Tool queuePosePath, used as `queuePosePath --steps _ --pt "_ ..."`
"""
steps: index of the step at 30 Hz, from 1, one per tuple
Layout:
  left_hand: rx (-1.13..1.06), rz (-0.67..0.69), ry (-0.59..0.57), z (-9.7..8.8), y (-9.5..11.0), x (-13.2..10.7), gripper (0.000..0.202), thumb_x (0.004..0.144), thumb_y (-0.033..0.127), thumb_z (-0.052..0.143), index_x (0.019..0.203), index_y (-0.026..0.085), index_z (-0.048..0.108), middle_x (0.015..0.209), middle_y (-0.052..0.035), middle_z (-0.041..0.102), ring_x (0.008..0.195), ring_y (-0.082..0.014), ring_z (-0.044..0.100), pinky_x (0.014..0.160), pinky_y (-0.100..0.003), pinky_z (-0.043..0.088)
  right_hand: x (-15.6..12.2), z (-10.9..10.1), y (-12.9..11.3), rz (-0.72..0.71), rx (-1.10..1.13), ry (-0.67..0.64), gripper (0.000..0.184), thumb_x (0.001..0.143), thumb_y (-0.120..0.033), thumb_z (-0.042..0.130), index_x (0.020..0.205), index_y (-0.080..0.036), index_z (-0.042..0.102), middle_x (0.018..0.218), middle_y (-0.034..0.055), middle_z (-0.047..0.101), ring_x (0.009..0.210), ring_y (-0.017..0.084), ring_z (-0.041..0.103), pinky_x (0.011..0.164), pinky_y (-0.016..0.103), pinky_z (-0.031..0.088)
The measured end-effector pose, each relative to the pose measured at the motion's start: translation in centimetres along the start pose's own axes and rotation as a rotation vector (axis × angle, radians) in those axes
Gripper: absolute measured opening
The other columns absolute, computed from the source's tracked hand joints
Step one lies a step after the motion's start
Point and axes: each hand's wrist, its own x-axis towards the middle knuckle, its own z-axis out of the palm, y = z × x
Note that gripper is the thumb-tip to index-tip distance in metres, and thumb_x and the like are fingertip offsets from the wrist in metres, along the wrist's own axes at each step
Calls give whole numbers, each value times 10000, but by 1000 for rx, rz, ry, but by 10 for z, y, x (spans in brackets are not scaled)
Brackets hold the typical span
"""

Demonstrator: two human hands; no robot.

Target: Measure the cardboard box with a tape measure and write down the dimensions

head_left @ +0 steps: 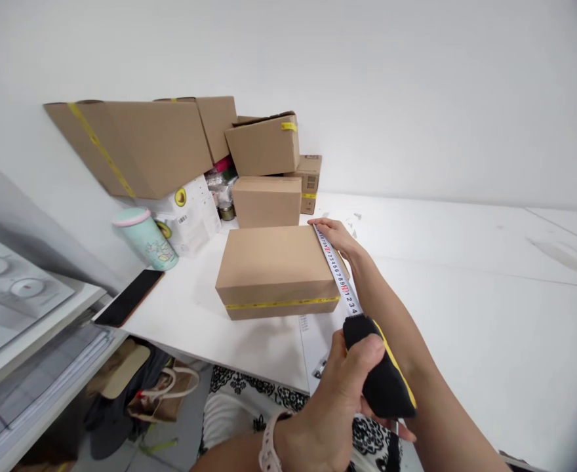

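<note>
A closed brown cardboard box point(273, 259) with a yellow tape strip along its near side lies on the white table. My left hand point(335, 387), a pale band on its wrist, is wrapped round the black and yellow case of a tape measure point(381, 377). From the case, the pulled-out blade point(336, 270) runs away from me along the box's right edge. At the far right corner of the box, my right hand point(335, 235) is closed at the blade's far end, its fingertips partly hidden. My right forearm passes beyond the case.
Several cardboard boxes point(266, 202) are stacked at the back left, near a mint tumbler point(145, 239) and a dark phone point(130, 298). A white appliance point(16, 282) stands left. Paper point(320, 334) lies under the blade. Bags point(163, 393) sit below the table edge.
</note>
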Motion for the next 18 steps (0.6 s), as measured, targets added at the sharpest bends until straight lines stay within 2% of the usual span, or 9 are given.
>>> queuePosePath --steps 6,9,13,18 --pt "-11 30 -55 -3 2 -2 767 615 784 778 1094 239 531 1049 -126 587 946 -308 663 604 -374 573 -9 0 -8 9 23 -9 239 888 -362 626 1044 -232 751 937 76 709 801 225 605 818 430 506" --pt "4 8 -32 -1 5 -3 812 574 808 782 1088 233 529 1045 -123 573 933 -300 651 601 -373 571 -9 0 -8 2 17 -9 250 891 -383 634 1044 -229 758 965 94 712 847 244 616 833 445 506" --pt "1 -31 4 2 6 -3 912 499 833 789 1126 228 521 971 -89 552 823 -260 642 602 -379 567 -5 0 -5 1 56 -24 254 893 -391 638 1045 -226 757 946 93 719 890 253 631 844 439 517" --pt "10 -23 8 1 6 -2 925 497 834 788 1147 229 529 973 -89 551 838 -265 643 609 -381 568 -5 0 -4 33 59 -22 228 916 -304 580 1053 -224 744 921 67 719 826 220 624 819 407 507"
